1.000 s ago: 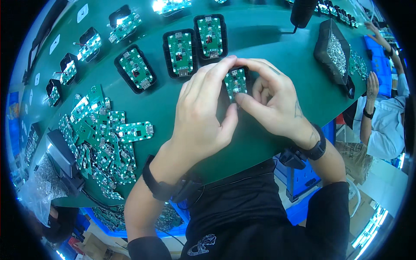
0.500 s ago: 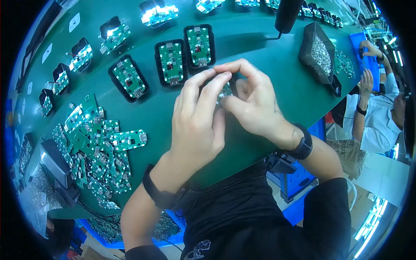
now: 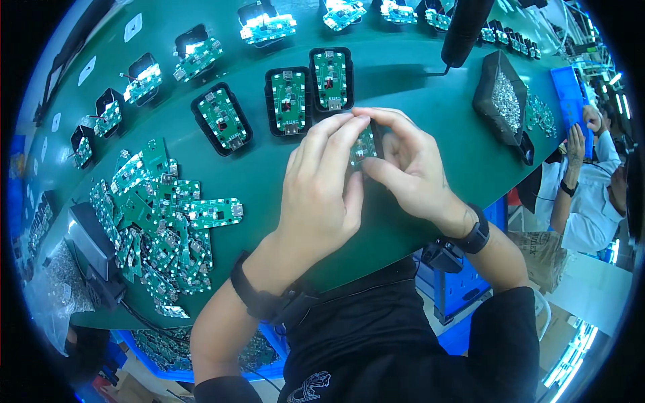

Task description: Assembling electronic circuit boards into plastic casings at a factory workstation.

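Observation:
Between my two hands, above the green table, is a green circuit board (image 3: 363, 146) set in a black case, of which only part shows. My left hand (image 3: 317, 185) curls around its left side with the fingertips at the top edge. My right hand (image 3: 415, 162) grips the other side, thumb bent over the board's face and index finger along the top. Just beyond my fingers are two black cases side by side, each holding a board: the nearer-left case (image 3: 289, 101) and the right case (image 3: 332, 77). A third filled case (image 3: 222, 119) lies tilted to their left.
Loose circuit boards (image 3: 168, 221) are heaped at the left. Several open cases with boards (image 3: 267, 28) line the far edge. A black screwdriver (image 3: 465, 33) hangs at the upper right, near a dark tray (image 3: 492, 107) of small metal parts. A co-worker (image 3: 591, 174) sits far right.
The view has shifted, so the table's contents appear farther right and slightly lower. Both hands keep their grip on the cased board, and a little more of its face shows beside my right thumb.

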A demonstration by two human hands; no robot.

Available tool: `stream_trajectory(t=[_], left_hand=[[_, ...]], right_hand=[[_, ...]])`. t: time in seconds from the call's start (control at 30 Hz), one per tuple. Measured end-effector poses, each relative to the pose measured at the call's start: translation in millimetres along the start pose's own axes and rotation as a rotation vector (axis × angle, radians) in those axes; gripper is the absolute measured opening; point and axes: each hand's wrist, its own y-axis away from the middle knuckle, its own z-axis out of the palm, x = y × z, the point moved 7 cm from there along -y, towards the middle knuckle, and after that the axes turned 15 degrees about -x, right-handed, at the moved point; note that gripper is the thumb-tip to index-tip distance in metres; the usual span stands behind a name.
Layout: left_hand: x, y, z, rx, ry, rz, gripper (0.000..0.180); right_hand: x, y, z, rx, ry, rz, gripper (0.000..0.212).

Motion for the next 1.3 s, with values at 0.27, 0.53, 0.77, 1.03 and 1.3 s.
stream_trajectory(t=[0.27,0.53,0.77,1.03,1.3], left_hand=[[0.7,-0.9,-0.3,-0.007,0.013,-0.006,0.065],[-0.5,-1.9,-0.7,-0.006,0.018,-0.004,0.065],[1.2,-2.2,-0.7,-0.026,-0.008,-0.005,0.066],[2.9,1.2,1.9,-0.021,-0.001,-0.011,0.066],[0.1,-2.7,1.9,0.008,0.007,0.011,0.064]], right_hand=[[-3.9,0.4,-1.7,-0.021,0.011,-0.045,0.057],[3.3,-0.5,-3.8,-0.031,-0.113,-0.033,0.055],[3.5,-0.3,-3.1,-0.037,-0.029,-0.063,0.058],[1.6,3.1,-1.5,-0.028,0.022,-0.073,0.059],[0.3,0.0,-5.0,-0.001,0.029,-0.063,0.057]])
